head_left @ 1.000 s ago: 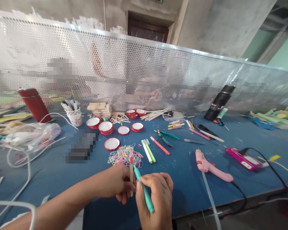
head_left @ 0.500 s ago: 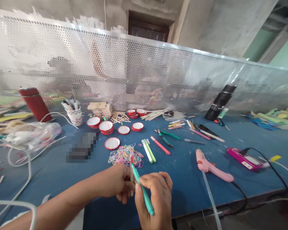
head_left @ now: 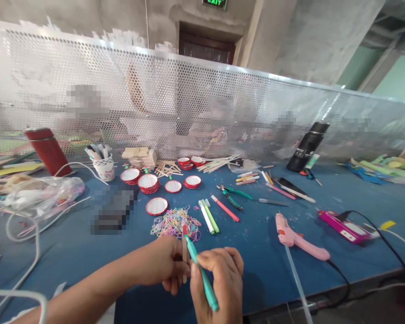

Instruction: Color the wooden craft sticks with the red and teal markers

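The red-tipped stick (head_left: 184,252) was pinched in the left grip (head_left: 170,260), while the right grip (head_left: 221,274) held a turquoise marker (head_left: 208,289).

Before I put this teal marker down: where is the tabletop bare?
Bare tabletop lies between the right hand and pink glue gun, and between the left forearm and blurred dark slab. Crowded: further forward, with colourful loops, markers and red-rimmed dishes.

Pliers (head_left: 232,201), markers (head_left: 225,208) on blue table (head_left: 259,265)
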